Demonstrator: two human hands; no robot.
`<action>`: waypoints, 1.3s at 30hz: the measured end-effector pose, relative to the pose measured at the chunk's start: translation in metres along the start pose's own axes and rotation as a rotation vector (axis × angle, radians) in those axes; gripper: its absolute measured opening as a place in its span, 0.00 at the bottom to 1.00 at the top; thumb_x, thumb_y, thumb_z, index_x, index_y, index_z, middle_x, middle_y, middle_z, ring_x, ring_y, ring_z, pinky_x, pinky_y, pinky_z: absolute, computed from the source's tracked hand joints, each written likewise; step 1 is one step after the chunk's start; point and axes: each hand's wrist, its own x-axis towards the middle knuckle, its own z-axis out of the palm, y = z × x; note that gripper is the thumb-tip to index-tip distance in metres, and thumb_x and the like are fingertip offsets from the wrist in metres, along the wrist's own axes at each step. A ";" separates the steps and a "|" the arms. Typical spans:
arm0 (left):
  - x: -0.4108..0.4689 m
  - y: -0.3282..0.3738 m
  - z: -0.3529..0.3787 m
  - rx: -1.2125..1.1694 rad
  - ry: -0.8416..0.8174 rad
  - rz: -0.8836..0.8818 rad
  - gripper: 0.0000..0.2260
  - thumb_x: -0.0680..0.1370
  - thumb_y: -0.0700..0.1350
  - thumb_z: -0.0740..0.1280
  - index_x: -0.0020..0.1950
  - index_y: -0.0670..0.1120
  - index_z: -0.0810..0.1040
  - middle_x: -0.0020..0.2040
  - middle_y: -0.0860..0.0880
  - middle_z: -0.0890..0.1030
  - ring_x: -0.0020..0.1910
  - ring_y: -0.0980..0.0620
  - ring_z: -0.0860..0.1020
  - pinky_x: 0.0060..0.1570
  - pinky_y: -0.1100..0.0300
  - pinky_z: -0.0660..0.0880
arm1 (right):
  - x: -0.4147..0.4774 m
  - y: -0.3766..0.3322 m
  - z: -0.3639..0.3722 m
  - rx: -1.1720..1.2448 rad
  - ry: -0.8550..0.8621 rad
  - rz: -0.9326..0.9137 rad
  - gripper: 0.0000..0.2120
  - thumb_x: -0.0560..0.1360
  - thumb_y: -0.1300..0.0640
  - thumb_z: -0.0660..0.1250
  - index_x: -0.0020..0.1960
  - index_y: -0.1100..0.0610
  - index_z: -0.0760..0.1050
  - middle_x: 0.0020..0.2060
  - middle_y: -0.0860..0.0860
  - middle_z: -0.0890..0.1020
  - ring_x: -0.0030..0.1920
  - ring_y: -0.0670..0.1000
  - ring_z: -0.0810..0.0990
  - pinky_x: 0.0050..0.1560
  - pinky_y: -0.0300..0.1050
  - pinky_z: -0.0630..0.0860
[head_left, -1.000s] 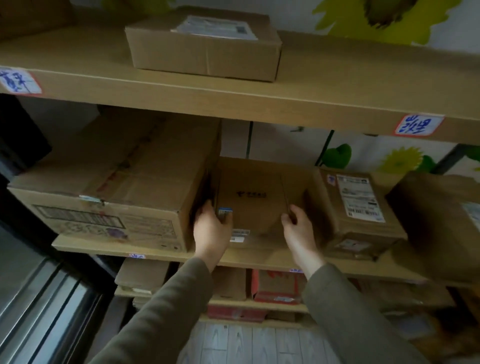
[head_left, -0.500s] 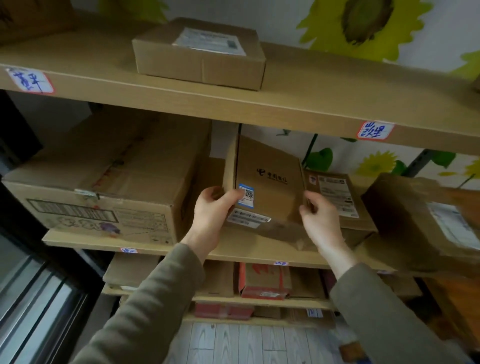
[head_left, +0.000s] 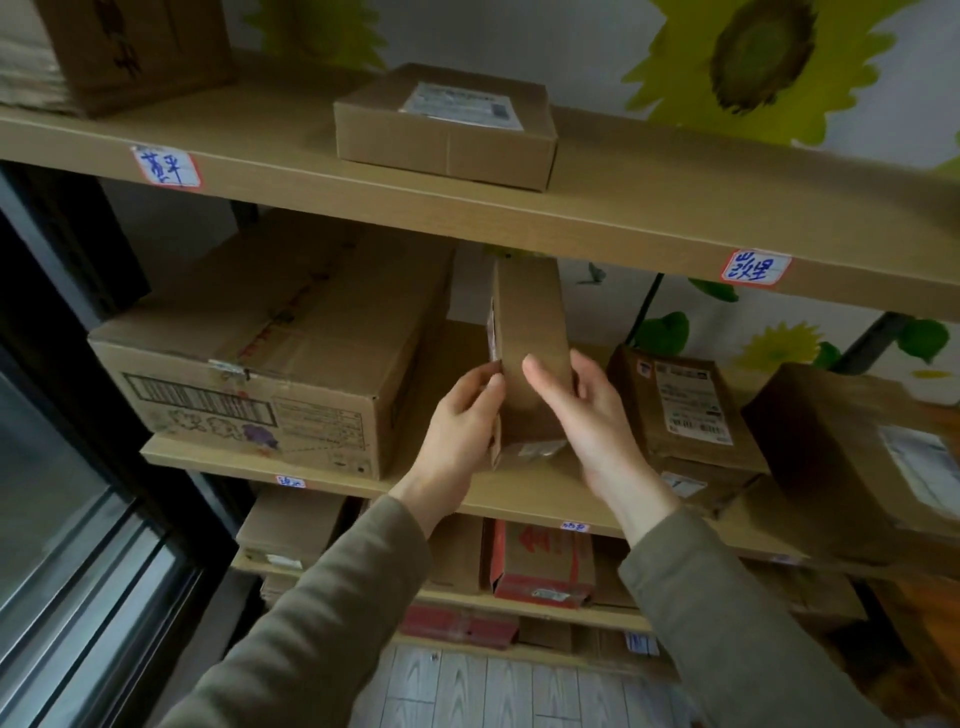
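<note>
Left hand (head_left: 457, 426), just left of centre frame, has its thumb and curled fingertips nipping the left edge of a slim, flat brown cardboard box (head_left: 530, 332). Right hand (head_left: 587, 410), just right of centre, is wrapped round the other side, thumb laid across the near face and fingers tucked behind, so both hands have a firm hold. The box is up on its narrow end, dead centre of the frame, nearly upright with a slight lean. A sliver of white label shows along its left edge, and its top reaches close under the upper shelf. Whether its bottom end touches the light wooden middle shelf board (head_left: 208, 457) I cannot tell, because the hands cover that. Olive-green sleeves run down to the lower corners. Immediately left of the box sits a big printed brown cardboard carton (head_left: 270, 353) with a barcode on its front, filling the left part of that shelf. Immediately right lies a brown parcel with a white shipping label (head_left: 685, 410), and at the far right edge a larger brown box (head_left: 852, 447), tilted. Above, the thick wooden upper shelf (head_left: 623, 208) crosses the frame, carrying a flat square cardboard parcel (head_left: 447, 127) at top centre and two red-bordered handwritten tags (head_left: 165, 167) on its front edge. A yellow sunflower wall picture (head_left: 753, 57) fills the upper right. Below centre, a red and white carton (head_left: 540, 561) stands on a lower shelf.
</note>
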 end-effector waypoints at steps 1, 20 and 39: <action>-0.001 -0.001 -0.001 0.031 -0.016 0.031 0.15 0.81 0.44 0.57 0.68 0.46 0.70 0.57 0.48 0.79 0.54 0.54 0.78 0.53 0.62 0.77 | 0.000 -0.001 -0.002 -0.017 0.011 -0.024 0.29 0.68 0.45 0.72 0.66 0.51 0.69 0.55 0.44 0.79 0.54 0.41 0.78 0.50 0.35 0.74; 0.014 -0.014 -0.017 -0.016 0.070 -0.164 0.13 0.78 0.46 0.65 0.60 0.43 0.74 0.51 0.48 0.81 0.52 0.52 0.79 0.57 0.54 0.75 | -0.013 0.034 -0.060 0.490 0.119 0.162 0.06 0.74 0.58 0.61 0.48 0.53 0.75 0.48 0.54 0.81 0.52 0.53 0.78 0.46 0.46 0.74; -0.008 -0.013 -0.039 -0.089 0.001 -0.214 0.24 0.74 0.53 0.67 0.67 0.46 0.67 0.56 0.46 0.78 0.54 0.47 0.78 0.52 0.51 0.76 | -0.046 0.040 -0.065 0.393 0.118 0.135 0.13 0.77 0.58 0.55 0.53 0.54 0.77 0.46 0.54 0.83 0.52 0.54 0.78 0.48 0.49 0.75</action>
